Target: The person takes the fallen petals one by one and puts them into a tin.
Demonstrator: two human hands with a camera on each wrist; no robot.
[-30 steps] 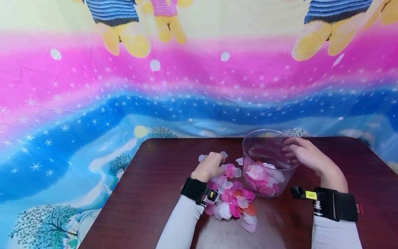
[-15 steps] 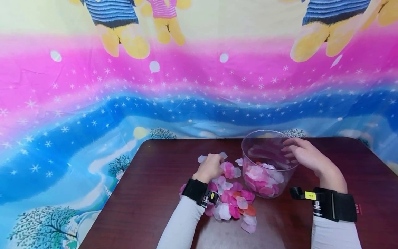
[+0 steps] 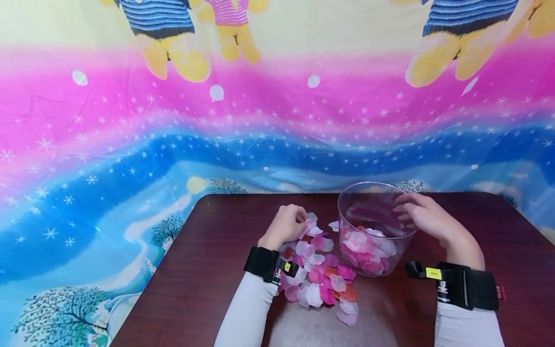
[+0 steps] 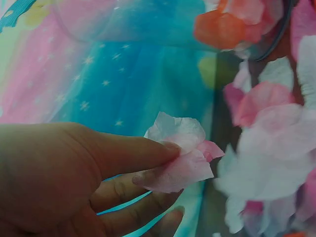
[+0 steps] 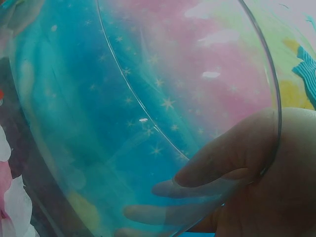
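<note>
The petals (image 3: 323, 279) lie in a loose pink, white and orange heap on the dark counter (image 3: 208, 270), just left of the clear tub (image 3: 376, 226), which already has a layer of them at its bottom. I have a few petals pinched (image 4: 180, 158) between thumb and fingertips of my left hand (image 3: 287, 226), raised a little above the far edge of the heap; the left wrist view shows the thumb pressing them against the forefinger, with the other fingers curled below. My right hand (image 3: 427, 219) grips the tub's rim on its right side, thumb outside and fingers hooked inside the wall, as the right wrist view shows through the plastic.

I judge this to be the pick-up step: a pinch taken, not yet carried over. The next move calls for bringing the left hand right, clear over the rim, and only then spreading the fingers; the petals are light and could cling or drift. The right hand should steady the tub.

Behind the counter hangs a bright patterned cloth (image 3: 130, 144).
</note>
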